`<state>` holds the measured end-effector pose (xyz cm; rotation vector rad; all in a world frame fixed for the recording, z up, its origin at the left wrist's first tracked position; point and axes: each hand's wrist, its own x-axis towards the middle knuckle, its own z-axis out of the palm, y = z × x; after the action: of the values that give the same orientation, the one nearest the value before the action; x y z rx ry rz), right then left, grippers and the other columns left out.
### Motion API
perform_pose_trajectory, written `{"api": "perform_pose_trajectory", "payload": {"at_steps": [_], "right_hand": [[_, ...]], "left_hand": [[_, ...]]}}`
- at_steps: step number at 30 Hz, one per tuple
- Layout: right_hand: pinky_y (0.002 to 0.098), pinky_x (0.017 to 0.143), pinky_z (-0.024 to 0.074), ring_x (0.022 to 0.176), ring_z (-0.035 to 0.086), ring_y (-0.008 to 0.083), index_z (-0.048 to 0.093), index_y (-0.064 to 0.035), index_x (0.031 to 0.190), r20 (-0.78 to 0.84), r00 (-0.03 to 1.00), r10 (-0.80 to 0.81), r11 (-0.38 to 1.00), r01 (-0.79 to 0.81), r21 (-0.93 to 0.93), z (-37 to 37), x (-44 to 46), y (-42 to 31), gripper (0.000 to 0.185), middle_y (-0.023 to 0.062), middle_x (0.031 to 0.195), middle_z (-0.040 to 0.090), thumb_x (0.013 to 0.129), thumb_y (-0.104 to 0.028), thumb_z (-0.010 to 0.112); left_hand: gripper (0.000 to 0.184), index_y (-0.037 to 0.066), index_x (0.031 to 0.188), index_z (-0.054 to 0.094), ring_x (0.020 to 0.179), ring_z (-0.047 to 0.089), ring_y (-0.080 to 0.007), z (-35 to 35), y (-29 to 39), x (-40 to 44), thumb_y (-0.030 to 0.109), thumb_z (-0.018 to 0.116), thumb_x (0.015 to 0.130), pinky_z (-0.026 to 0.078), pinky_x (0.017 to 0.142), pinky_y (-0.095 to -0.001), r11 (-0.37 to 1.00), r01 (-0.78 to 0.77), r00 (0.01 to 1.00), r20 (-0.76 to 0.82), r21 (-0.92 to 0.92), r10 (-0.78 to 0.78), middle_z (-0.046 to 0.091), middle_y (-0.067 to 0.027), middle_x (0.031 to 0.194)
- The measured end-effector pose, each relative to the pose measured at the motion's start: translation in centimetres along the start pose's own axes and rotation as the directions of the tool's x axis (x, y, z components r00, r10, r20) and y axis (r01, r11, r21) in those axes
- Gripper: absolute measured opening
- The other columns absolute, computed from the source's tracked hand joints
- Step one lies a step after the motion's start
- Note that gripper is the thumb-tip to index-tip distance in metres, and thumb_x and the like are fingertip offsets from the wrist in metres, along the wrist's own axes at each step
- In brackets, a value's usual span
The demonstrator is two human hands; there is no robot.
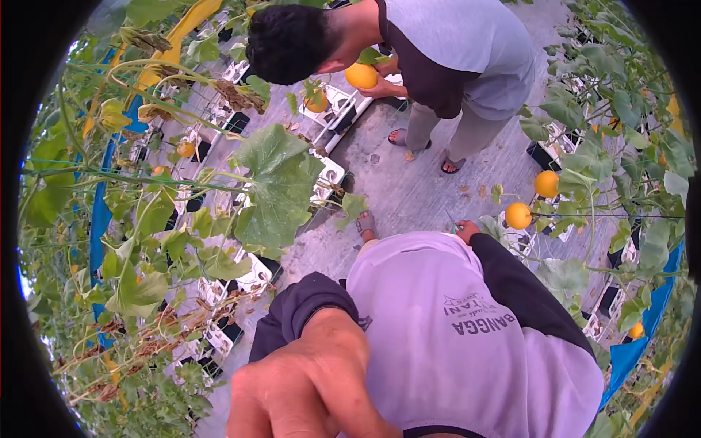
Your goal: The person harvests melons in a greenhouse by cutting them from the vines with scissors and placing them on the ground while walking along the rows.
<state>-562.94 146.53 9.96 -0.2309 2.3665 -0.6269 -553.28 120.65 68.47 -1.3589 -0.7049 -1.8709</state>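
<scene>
Right hand [468, 231], fingers around a slim pointed tool [453, 227] near 2 orange melons [518, 216]; left hand [303, 376], finger state unclear

The floor [401, 168] runs between the left plants [277, 186] and the right plants [562, 109]. Ahead stands a co-worker [467, 44], a fruit [361, 75] in hand. Two fruits [518, 215] sit right of the right hand [467, 231], a thin tool [450, 217] in it. The left hand [303, 376] is nearest the camera.

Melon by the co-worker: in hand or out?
In hand: the co-worker's hand is against the yellow melon. Cannot tell if it's cut from the vine; its stem isn't clear.
</scene>
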Motion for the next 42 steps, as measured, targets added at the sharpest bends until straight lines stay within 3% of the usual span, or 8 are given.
{"api": "perform_pose_trajectory", "payload": {"at_steps": [3, 6, 9, 16, 19, 26, 29, 42], "right_hand": [[0.0369, 0.082, 0.047, 0.09, 0.06, 0.032, 0.065, -0.0123, 0.099, -0.039, 0.999, 0.033, 0.999, -0.033, 0.005, -0.1, -0.7, -1.7, 0.04, 0.0182, 0.094, 0.063, 0.067, -0.037, 0.064], [0.0379, 0.082, 0.0467, 0.089, 0.06, 0.0334, 0.064, -0.0125, 0.1, -0.065, 0.998, 0.006, 1.0, -0.005, 0.022, 0.5, -0.6, -2.0, 0.037, 0.0163, 0.094, 0.063, 0.07, -0.033, 0.062], [0.0382, 0.084, 0.0461, 0.092, 0.059, 0.033, 0.064, -0.0124, 0.101, -0.067, 0.998, 0.014, 0.996, -0.009, 0.084, 0.2, -2.0, -3.4, 0.038, 0.0165, 0.098, 0.062, 0.07, -0.035, 0.062], [0.0375, 0.083, 0.0469, 0.087, 0.061, 0.0334, 0.065, -0.0103, 0.1, -0.16, 0.972, 0.172, 0.966, -0.135, 0.221, 2.2, -5.7, -1.4, 0.041, 0.0176, 0.091, 0.063, 0.07, -0.038, 0.061], [0.0373, 0.081, 0.0473, 0.087, 0.061, 0.0325, 0.064, -0.0103, 0.1, -0.169, 0.956, 0.24, 0.951, -0.196, 0.24, 2.9, -7.1, -0.9, 0.04, 0.0172, 0.092, 0.064, 0.069, -0.035, 0.063], [0.0363, 0.082, 0.0471, 0.089, 0.061, 0.0318, 0.065, -0.0101, 0.1, -0.2, 0.94, 0.277, 0.945, -0.229, 0.232, 3.7, -7.4, -0.6, 0.037, 0.017, 0.094, 0.063, 0.069, -0.032, 0.064], [0.0365, 0.083, 0.0468, 0.09, 0.06, 0.0321, 0.065, -0.0104, 0.1, -0.192, 0.936, 0.294, 0.939, -0.246, 0.239, 3.6, -7.5, -0.8, 0.037, 0.0167, 0.095, 0.063, 0.07, -0.032, 0.064], [0.0371, 0.085, 0.0458, 0.092, 0.059, 0.0325, 0.064, -0.0107, 0.101, -0.073, 0.966, 0.25, 0.953, -0.232, 0.196, 1.9, -5.0, -2.3, 0.036, 0.0173, 0.096, 0.063, 0.071, -0.031, 0.063]], "left_hand": [[0.004, 0.006, 0.075, 0.059, 0.069, 0.053, -0.0136, -0.8, 0.7, -2.0, 0.002, 0.057, 0.075, 0.043, 0.042, -0.0257, 0.979, 0.199, 0.967, 0.154, 0.042, -0.203, 0.055, -0.0023, 0.078], [0.016, 0.007, 0.087, 0.058, 0.082, 0.054, -0.0109, 0.6, -2.6, -2.0, -0.002, 0.053, 0.075, 0.051, 0.056, -0.0233, 0.943, -0.296, 0.938, -0.231, -0.152, 0.257, 0.057, -0.0017, 0.089], [0.022, 0.008, 0.094, 0.056, 0.086, 0.054, -0.0126, 0.5, -1.5, -1.0, -0.002, 0.053, 0.075, 0.051, 0.056, -0.0253, 0.943, 0.155, 0.956, -0.195, -0.294, -0.218, 0.057, -0.0006, 0.096], [0.011, 0.007, 0.082, 0.061, 0.068, 0.054, -0.0136, -1.7, -3.3, -2.0, 0.002, 0.054, 0.076, 0.046, 0.046, -0.0285, 0.905, 0.188, 0.978, -0.015, -0.38, -0.209, 0.056, -0.0007, 0.082], [0.01, 0.006, 0.082, 0.06, 0.074, 0.055, -0.0114, -1.6, -3.4, -1.5, 0.003, 0.057, 0.073, 0.051, 0.05, -0.0262, 0.926, -0.158, 0.959, -0.277, -0.343, 0.06, 0.057, -0.0003, 0.089], [0.011, 0.006, 0.085, 0.059, 0.072, 0.055, -0.0099, -4.2, -2.7, -1.3, 0.002, 0.053, 0.077, 0.047, 0.043, -0.0249, 0.725, 0.429, 0.9, 0.187, -0.54, -0.394, 0.058, -0.0026, 0.082], [0.011, 0.005, 0.083, 0.058, 0.075, 0.056, -0.0076, -4.2, -2.4, -1.5, 0.002, 0.054, 0.074, 0.054, 0.048, -0.0245, 0.947, 0.044, 0.996, -0.059, -0.319, -0.066, 0.057, -0.002, 0.084], [0.011, 0.01, 0.087, 0.059, 0.068, 0.054, -0.0028, -3.9, -1.8, -0.9, 0.011, 0.053, 0.078, 0.047, 0.041, -0.0217, 0.998, 0.058, 0.991, -0.12, 0.035, -0.053, 0.056, 0.0018, 0.078]]}}
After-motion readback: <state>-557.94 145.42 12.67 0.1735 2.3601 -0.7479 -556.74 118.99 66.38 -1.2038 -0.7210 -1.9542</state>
